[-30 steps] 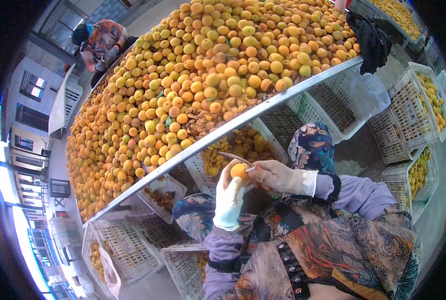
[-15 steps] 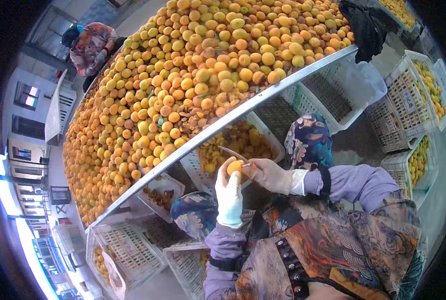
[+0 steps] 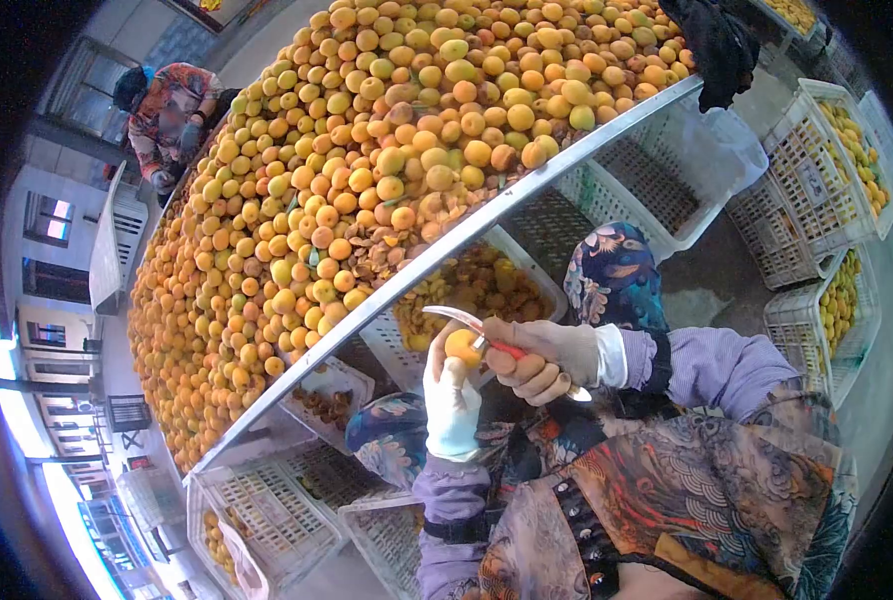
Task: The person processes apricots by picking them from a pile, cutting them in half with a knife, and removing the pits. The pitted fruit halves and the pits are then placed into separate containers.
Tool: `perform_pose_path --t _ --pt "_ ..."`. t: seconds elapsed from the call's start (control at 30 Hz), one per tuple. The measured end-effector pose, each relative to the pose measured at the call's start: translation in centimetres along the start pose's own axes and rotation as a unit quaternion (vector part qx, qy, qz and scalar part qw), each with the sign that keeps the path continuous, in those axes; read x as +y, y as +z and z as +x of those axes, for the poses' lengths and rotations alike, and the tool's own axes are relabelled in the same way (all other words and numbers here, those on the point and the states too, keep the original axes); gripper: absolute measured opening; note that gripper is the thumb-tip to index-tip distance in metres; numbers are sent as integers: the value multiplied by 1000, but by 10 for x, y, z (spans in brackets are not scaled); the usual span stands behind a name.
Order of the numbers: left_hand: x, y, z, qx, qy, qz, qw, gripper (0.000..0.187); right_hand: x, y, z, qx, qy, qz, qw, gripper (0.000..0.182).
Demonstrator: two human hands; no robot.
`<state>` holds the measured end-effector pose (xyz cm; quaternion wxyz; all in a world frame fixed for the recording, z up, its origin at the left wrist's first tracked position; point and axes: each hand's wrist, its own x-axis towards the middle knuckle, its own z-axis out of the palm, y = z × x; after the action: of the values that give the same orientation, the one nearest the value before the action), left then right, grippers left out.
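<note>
My left hand [image 3: 452, 410], in a white glove, has its fingers wrapped round an orange-yellow apricot [image 3: 463, 347]. My right hand [image 3: 554, 352], gloved too, grips a curved knife [image 3: 457, 316] by its red handle. The blade points left, above the apricot, and a metal end sticks out below the right fingers. Both hands are over my lap, in front of a metal-edged table [image 3: 422, 288] heaped with apricots [image 3: 337, 150]. Beneath the table edge stands a white crate [image 3: 388, 345] with cut apricot pieces [image 3: 492, 285] inside.
Crates of fruit [image 3: 802, 190] are stacked at the right. More white crates [image 3: 267, 500] stand at the lower left. A black cloth [image 3: 717, 45] hangs over the table's far corner. Another person [image 3: 167, 115] works at the table's far left side.
My right hand has turned, so the knife blade shows more fully above the apricot and its other end now shows. The left hand keeps the apricot. The view has shifted slightly.
</note>
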<state>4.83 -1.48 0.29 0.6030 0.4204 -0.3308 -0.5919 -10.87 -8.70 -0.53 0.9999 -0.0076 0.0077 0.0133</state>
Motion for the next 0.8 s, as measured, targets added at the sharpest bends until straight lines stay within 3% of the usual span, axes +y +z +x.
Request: perform_pose_path --t 0.03,0.13,0.17,0.23,0.27,0.4,0.73,0.8 --pt "-1 2 -1 -4 -9 -59 998 61 0 9 -3 0 1 0 1000 52" --pt "-9 -6 2 28 1 -171 985 56 -4 36 -10 202 -109 -243 942 51" --pt "-10 -7 2 42 18 -215 976 54 -3 40 -11 202 -110 -243 942 51" --pt "-11 -16 3 44 14 -247 968 51 1 46 -11 313 -90 -402 856 43" --pt "-10 -17 4 40 17 -240 970 51 4 48 -9 342 -76 -466 813 47" --pt "-6 -8 4 34 27 -209 977 54 14 32 -1 339 -95 -482 803 36" --pt "-14 -8 6 16 17 -202 979 57 17 24 0 364 -120 -502 775 32" --pt "-13 -6 7 10 14 -204 979 56 16 23 0 380 -87 -522 759 35"
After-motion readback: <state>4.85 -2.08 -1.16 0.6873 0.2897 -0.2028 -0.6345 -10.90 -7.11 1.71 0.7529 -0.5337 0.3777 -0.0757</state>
